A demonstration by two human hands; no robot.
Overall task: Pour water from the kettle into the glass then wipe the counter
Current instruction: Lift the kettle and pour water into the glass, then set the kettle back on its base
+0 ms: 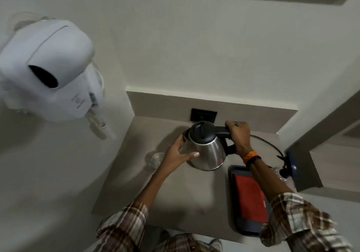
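A steel kettle (209, 153) with a black lid is at the back of the grey counter (185, 191). I cannot tell whether its base touches the counter. My right hand (238, 135) is closed around its black handle. My left hand (178, 152) cups the kettle's left side by the spout, thumb lying on the metal. A clear glass (154, 159) stands on the counter just left of my left wrist, partly hidden by it. A red cloth (250, 199) lies on a dark tray (236, 171) at the right.
A white wall-mounted hair dryer (48, 70) hangs at the left, with walls close on the left and back. A black socket (203, 115) sits behind the kettle. A black cord (268, 142) runs right towards a blue object (292, 164).
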